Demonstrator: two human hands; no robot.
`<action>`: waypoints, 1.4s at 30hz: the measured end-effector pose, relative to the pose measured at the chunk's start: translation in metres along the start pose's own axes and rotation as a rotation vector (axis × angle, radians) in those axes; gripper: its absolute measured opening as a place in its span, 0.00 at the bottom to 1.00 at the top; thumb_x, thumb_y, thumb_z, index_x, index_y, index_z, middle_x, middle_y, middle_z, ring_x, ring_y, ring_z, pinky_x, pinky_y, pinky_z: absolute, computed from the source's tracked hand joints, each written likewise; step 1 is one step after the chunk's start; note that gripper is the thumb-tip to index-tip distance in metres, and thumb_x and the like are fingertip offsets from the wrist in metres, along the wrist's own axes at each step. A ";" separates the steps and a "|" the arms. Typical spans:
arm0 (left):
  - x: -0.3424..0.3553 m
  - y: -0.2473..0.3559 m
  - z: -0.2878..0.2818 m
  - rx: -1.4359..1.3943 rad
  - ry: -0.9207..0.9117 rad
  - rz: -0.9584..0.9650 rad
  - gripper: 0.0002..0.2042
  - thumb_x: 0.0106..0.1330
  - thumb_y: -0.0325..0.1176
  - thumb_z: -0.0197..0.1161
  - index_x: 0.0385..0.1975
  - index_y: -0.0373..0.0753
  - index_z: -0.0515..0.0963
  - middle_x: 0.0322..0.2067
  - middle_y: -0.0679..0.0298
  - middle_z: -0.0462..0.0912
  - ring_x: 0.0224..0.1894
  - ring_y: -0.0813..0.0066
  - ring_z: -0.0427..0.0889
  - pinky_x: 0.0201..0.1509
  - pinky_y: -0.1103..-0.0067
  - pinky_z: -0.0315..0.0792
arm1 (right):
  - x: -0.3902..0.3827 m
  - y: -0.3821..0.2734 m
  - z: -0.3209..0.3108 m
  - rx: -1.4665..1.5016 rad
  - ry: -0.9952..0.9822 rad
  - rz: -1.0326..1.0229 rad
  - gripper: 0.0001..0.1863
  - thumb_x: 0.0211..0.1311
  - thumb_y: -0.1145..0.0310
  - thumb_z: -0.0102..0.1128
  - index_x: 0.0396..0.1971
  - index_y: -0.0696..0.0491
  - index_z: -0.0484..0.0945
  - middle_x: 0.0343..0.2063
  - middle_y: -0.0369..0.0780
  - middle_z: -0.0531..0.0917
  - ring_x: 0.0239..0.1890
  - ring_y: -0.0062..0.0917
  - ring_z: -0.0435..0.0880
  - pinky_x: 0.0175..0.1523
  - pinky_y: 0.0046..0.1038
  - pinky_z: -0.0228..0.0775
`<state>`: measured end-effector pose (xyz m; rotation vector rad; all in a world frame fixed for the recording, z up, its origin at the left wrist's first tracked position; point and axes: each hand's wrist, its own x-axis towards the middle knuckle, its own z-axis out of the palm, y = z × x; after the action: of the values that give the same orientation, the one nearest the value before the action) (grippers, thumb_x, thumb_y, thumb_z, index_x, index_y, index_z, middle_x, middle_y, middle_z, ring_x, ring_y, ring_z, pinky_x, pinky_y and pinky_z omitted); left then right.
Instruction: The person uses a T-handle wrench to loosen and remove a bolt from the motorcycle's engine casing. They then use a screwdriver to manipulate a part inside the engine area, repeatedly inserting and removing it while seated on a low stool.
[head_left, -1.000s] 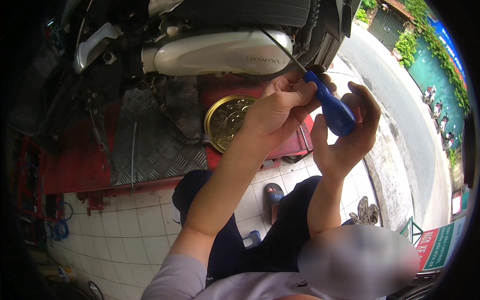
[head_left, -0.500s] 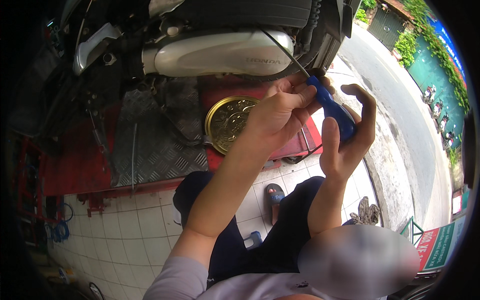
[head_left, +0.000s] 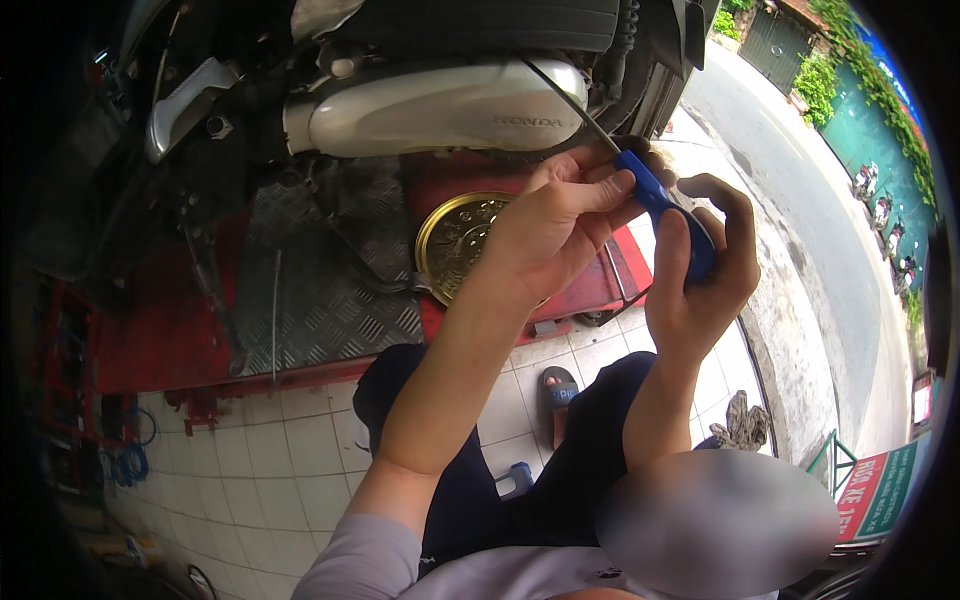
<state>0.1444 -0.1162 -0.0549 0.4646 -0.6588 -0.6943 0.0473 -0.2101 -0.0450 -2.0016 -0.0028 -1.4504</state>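
A screwdriver with a blue handle (head_left: 643,180) slants up and left, its long thin shaft crossing the right end of the motorbike's silver engine cover (head_left: 420,115). The tip is lost in the dark gap above that cover. My left hand (head_left: 565,210) pinches the front of the handle between thumb and fingers. Around the handle's wide rear end, my right hand (head_left: 705,255) is curled, thumb along one side and fingers on the other. Below the cover, a round gold-coloured metal tray (head_left: 435,245) lies partly behind my left forearm, with small parts in it.
The motorbike stands over a red lift platform (head_left: 160,340) with a dark tread plate (head_left: 330,300). Under my legs is a white tiled floor (head_left: 250,450), with a crumpled grey rag (head_left: 741,422) and a blue-and-white object (head_left: 515,480). A road (head_left: 800,230) runs along the right.
My right thumb and fingers have closed in on the handle, which has rolled a little. My left hand stays at its front, and the view has shifted slightly.
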 end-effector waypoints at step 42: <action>-0.003 0.008 -0.001 0.135 0.037 0.046 0.15 0.70 0.36 0.56 0.47 0.31 0.74 0.41 0.58 0.82 0.46 0.73 0.81 0.57 0.77 0.71 | 0.002 0.002 -0.009 0.135 -0.145 -0.048 0.16 0.53 0.66 0.63 0.40 0.57 0.75 0.13 0.36 0.75 0.13 0.22 0.73 0.23 0.21 0.64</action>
<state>0.1473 -0.1084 -0.0517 0.5836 -0.6818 -0.5986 0.0412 -0.2166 -0.0430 -2.0029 -0.2068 -1.2955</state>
